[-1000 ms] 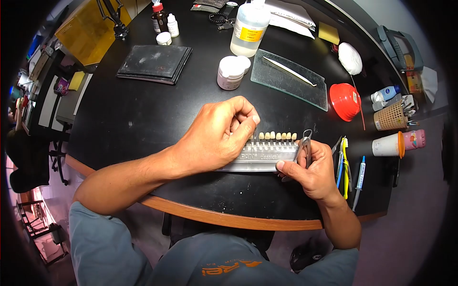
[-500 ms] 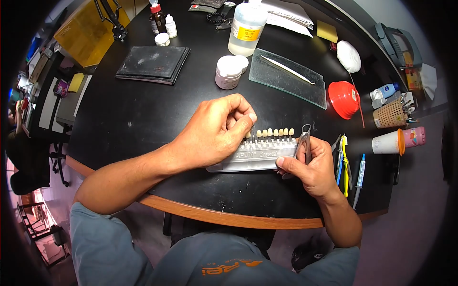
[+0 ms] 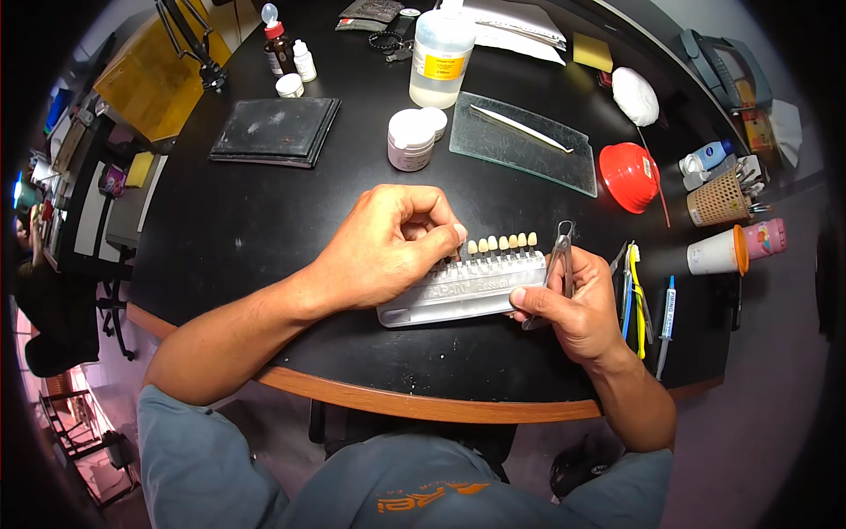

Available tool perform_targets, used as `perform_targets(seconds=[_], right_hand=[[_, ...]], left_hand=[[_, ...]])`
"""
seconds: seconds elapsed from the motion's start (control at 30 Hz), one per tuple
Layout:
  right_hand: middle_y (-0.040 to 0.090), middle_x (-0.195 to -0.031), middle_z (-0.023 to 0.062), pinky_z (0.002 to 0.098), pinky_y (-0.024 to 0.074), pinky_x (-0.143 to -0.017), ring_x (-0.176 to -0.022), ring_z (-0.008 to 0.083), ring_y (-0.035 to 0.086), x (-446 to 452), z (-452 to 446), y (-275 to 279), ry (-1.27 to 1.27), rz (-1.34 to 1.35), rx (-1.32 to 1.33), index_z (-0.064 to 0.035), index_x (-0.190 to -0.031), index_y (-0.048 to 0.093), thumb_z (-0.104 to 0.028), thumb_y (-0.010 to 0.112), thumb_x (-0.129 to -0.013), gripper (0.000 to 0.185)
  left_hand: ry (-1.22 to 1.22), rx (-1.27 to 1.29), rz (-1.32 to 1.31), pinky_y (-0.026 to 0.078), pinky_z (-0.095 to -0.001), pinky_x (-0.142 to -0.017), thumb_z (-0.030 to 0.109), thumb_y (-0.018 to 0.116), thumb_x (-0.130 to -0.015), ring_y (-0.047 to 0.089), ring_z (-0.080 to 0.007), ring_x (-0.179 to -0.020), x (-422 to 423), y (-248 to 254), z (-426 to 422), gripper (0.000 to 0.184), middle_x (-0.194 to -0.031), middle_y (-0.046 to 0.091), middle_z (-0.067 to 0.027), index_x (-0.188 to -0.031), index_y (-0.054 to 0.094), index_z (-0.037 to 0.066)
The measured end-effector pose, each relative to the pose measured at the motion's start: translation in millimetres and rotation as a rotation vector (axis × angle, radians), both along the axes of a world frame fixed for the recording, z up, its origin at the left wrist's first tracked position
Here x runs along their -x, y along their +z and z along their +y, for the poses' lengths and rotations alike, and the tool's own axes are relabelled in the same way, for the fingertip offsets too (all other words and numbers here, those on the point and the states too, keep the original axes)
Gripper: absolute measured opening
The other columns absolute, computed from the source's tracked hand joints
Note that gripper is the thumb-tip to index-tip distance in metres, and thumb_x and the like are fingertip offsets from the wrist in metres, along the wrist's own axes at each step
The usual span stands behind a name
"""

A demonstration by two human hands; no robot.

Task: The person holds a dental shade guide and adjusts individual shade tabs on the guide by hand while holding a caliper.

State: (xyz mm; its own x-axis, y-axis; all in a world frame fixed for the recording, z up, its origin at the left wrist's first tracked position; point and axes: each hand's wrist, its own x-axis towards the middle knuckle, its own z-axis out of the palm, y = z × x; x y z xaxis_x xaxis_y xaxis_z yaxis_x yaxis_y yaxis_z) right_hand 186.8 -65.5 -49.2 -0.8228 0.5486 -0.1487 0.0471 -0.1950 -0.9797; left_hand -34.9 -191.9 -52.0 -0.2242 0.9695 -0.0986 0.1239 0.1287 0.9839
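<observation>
A clear plastic dental shade guide (image 3: 480,286) with a row of tooth-coloured shade tabs (image 3: 502,242) lies across the middle, held above the black table. My right hand (image 3: 577,313) grips its right end, thumb in front. The same hand also holds a metal caliper (image 3: 561,264), which stands upright beside the guide. At the left part of the row, my left hand (image 3: 392,238) is closed, thumb and forefinger pinching at a shade tab. The fingers mostly hide that tab and those behind it.
Ahead stand white jars (image 3: 411,141), a large bottle (image 3: 439,57) and a glass slab (image 3: 524,145) with a white instrument. A black case (image 3: 275,130) lies left. To the right are a red bowl (image 3: 629,179), brushes (image 3: 634,304), a syringe (image 3: 667,326) and a cup (image 3: 716,256).
My left hand has shifted slightly left and still pinches at the row of tabs. The guide has tilted a little, showing more of its front. The view has shifted slightly.
</observation>
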Motion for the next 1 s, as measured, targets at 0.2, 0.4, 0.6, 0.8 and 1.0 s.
perform_targets(seconds=[0.2,0.4,0.6,0.8,1.0], right_hand=[[0.063,-0.068,0.007,0.0262,0.0547,-0.06,-0.064,0.0141,0.067,0,0,0,-0.02,0.019,0.02,-0.0114,-0.067,0.042,0.008,0.075,-0.081,0.041],[0.065,-0.07,0.0081,0.0263,0.055,-0.061,-0.064,0.0145,0.067,0,0,1,-0.023,0.024,0.025,-0.0115,-0.068,0.041,0.009,0.074,-0.082,0.041],[0.066,-0.073,0.0096,0.0269,0.0546,-0.061,-0.065,0.015,0.067,0,-1,2,-0.042,0.025,0.064,-0.0114,-0.07,0.041,0.01,0.074,-0.082,0.041],[0.065,-0.073,0.01,0.0265,0.0543,-0.061,-0.065,0.0151,0.067,0,-3,6,-0.046,0.032,0.083,-0.011,-0.07,0.042,0.01,0.073,-0.083,0.04],[0.067,-0.08,0.0113,0.0268,0.0569,-0.063,-0.067,0.015,0.068,-1,1,4,-0.11,0.062,0.013,-0.0076,-0.079,0.048,0.007,0.071,-0.086,0.029]], left_hand=[[-0.045,-0.035,-0.048,0.045,-0.0225,-0.066,0.013,0.067,-0.097,0.058,-0.0035,-0.072,1,-2,-1,0.018,-0.08,0.067,-0.001,-0.085,0.066,0.0],[-0.068,-0.04,-0.131,0.045,-0.0234,-0.069,0.014,0.067,-0.096,0.057,-0.004,-0.075,1,-5,-1,0.018,-0.08,0.066,-0.0011,-0.085,0.066,-0.001],[-0.072,-0.067,-0.164,0.046,-0.0253,-0.069,0.013,0.06,-0.094,0.058,-0.0062,-0.075,5,-1,0,0.02,-0.08,0.068,-0.0045,-0.088,0.069,-0.004],[-0.07,-0.061,-0.181,0.041,-0.0229,-0.067,0.013,0.056,-0.092,0.051,-0.0052,-0.072,5,0,1,0.022,-0.083,0.067,-0.0043,-0.09,0.068,-0.005],[-0.089,-0.035,-0.032,0.048,-0.0227,-0.075,0.007,0.073,-0.087,0.06,-0.005,-0.081,-1,10,-3,0.028,-0.088,0.068,-0.0038,-0.111,0.064,-0.005]])
